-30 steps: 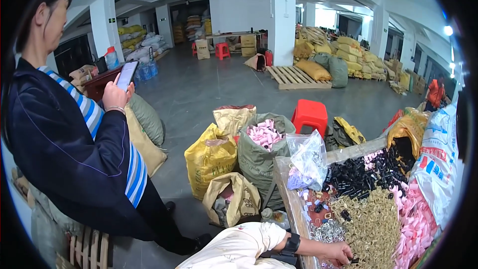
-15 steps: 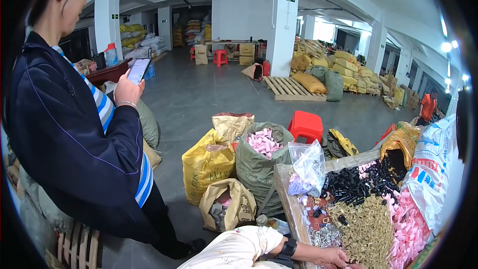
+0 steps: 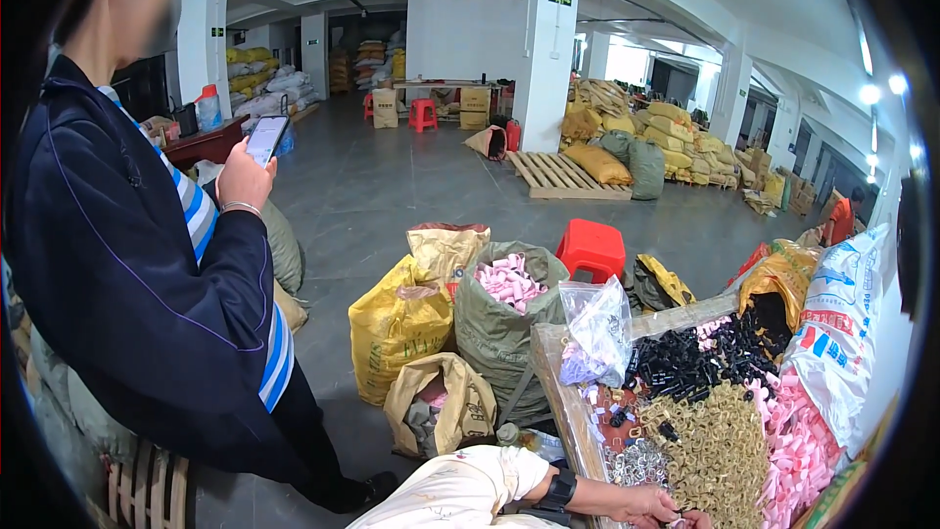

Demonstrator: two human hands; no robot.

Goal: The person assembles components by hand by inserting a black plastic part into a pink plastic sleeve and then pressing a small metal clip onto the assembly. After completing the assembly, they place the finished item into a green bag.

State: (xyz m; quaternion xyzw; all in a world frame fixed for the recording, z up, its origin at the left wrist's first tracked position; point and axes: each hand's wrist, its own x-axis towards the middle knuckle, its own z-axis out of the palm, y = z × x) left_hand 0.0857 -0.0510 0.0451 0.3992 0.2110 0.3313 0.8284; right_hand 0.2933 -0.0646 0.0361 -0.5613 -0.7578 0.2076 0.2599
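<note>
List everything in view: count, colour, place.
table: one, brown, lower right
small pieces: many, gold, black, pink, silver, on table
plastic bag: one, clear, table's left
white sack: one, white, table's right
near sacks: four, yellow, green, tan, left of table
piled sacks: many, mostly yellow, background
stools: three, red, behind near sacks, background
pallets: two, tan, on floor
people: two, in navy and orange, left, right
phone: one, pale, left
left hand: one, bare, bottom
right hand: one, bare, bottom
</note>
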